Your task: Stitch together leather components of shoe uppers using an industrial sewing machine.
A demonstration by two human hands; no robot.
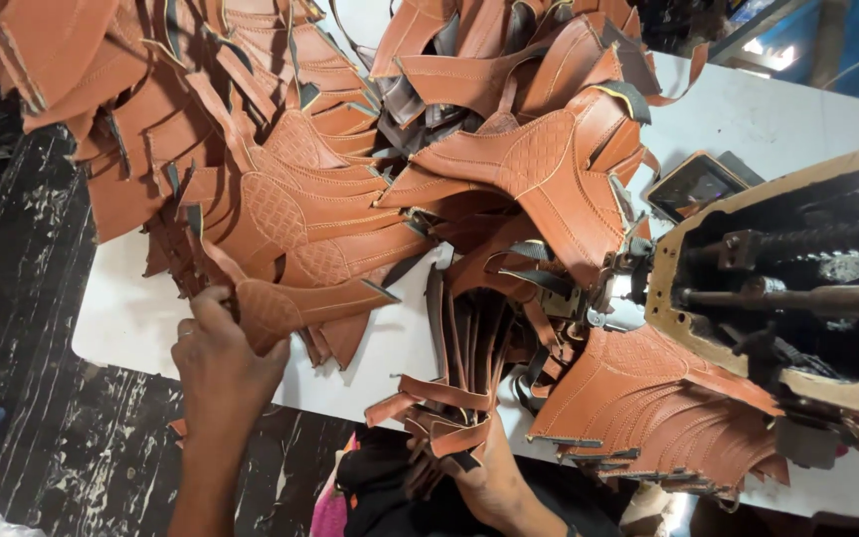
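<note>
Tan leather shoe-upper piece on the white table edge, pinched closed in left hand, right hand clutching a strap bundle below; could drag neighbouring stacked uppers off the edge, or snag straps near the sewing machine

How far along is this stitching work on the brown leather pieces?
Done: a stack of stitched pieces lies beside the sewing machine. In hand: the left hand grips one piece; the right hand holds straps. Left: a big heap on the white table.
</note>
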